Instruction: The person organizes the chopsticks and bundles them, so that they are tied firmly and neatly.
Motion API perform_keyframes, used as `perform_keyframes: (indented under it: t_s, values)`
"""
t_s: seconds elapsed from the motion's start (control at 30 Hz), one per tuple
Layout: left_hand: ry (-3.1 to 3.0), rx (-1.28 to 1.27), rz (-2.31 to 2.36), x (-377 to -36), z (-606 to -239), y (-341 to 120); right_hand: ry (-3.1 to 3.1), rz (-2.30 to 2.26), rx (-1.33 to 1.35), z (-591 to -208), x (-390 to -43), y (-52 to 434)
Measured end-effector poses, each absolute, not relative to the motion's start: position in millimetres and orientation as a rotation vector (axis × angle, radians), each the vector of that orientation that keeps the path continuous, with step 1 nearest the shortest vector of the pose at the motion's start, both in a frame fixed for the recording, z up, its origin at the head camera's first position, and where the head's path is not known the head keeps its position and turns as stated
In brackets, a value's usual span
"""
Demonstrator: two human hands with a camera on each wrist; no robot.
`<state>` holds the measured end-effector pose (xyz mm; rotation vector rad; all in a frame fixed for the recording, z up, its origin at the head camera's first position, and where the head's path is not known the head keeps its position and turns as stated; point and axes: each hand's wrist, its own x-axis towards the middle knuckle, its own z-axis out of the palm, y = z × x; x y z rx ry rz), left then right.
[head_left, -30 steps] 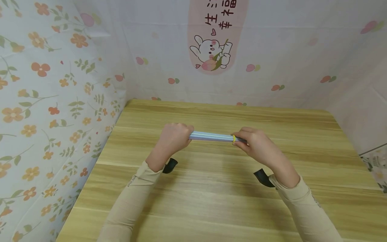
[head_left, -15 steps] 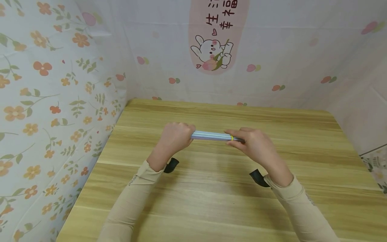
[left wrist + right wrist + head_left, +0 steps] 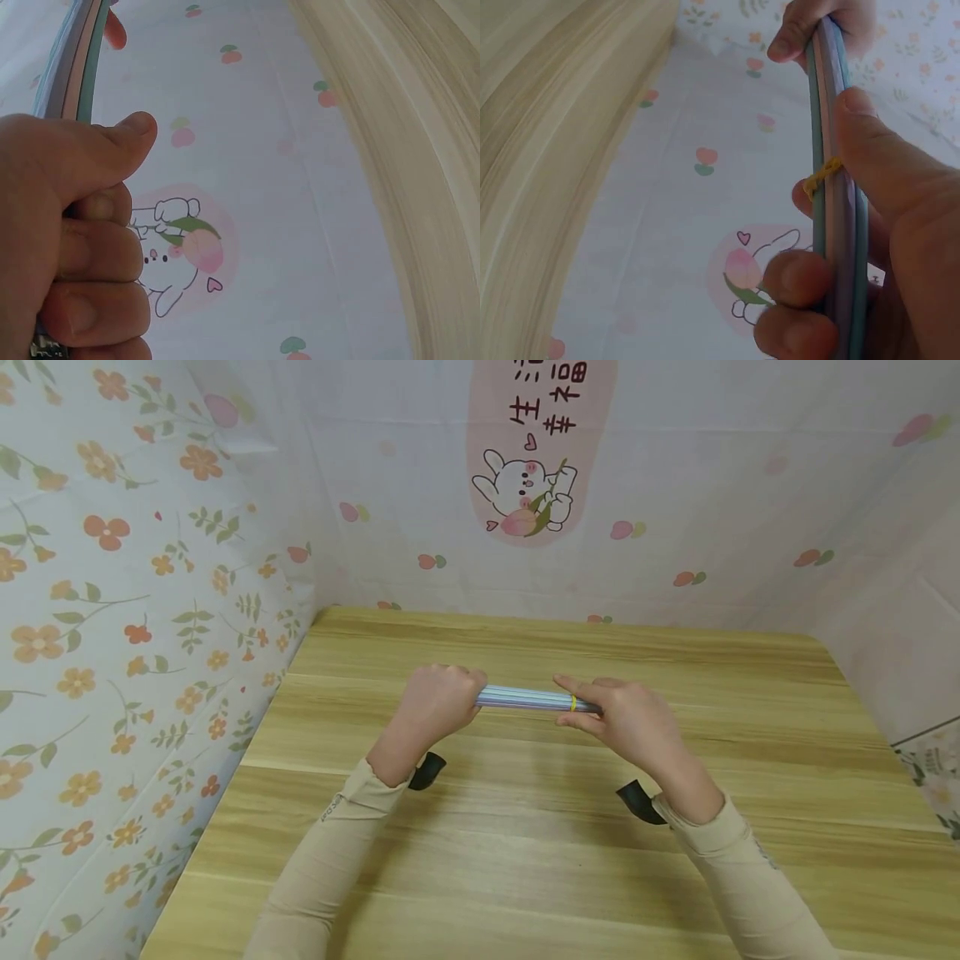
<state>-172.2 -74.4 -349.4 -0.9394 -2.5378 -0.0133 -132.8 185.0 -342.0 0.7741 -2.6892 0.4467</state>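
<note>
A bundle of pastel pencils (image 3: 525,697), in blue, purple, pink and green, is held level over the table between both hands. My left hand (image 3: 441,700) grips its left end in a fist, fingers wrapped round it. At the bundle's other end, my right hand (image 3: 637,718) holds it with the lower fingers curled round. The right thumb (image 3: 866,124) lies along the pencils, while the index finger reaches past the other side. A yellow rubber band (image 3: 823,178) circles the bundle near the right thumb and index finger. Both fists hide the pencil ends; a silvery part (image 3: 49,346) shows below the left fist.
The wooden table (image 3: 510,860) lies below the hands. A white printed cloth (image 3: 390,460) hangs along its back edge, and a floral cloth (image 3: 135,652) hangs on the left. Black curved pieces (image 3: 641,802) stick out from both sleeve cuffs.
My right hand has shifted left along the pencils, and the yellow band sits slightly nearer the left hand. The right index finger and thumb have spread away from the band. My left hand barely moved.
</note>
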Motion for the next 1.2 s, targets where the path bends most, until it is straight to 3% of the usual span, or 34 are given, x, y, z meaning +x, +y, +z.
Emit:
perform_keyframes:
  t_s: [1.2]
  values:
    - [-2.514,-0.947,-0.019,-173,-351,-77,-2.774,0.583,0.962,-326,-135,185]
